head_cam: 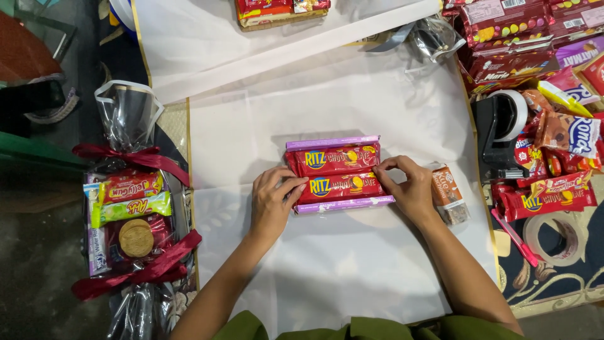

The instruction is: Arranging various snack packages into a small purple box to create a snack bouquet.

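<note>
Two red snack packets (336, 171) lie side by side on a white sheet (327, 271), framed by two thin purple packets (332, 143) above and below. My left hand (272, 203) presses the left ends of the red packets, fingers curled against them. My right hand (409, 187) pinches the right end of the stack with thumb and fingertips. A small orange-brown snack packet (448, 194) lies just right of my right hand.
A wrapped snack bundle tied with red ribbons (129, 217) lies at the left. At the right sit a black tape dispenser (497, 129), a clear tape roll (553, 236), a pink cutter (513, 236) and a pile of snack packets (541, 56). More packets (277, 11) lie at the top.
</note>
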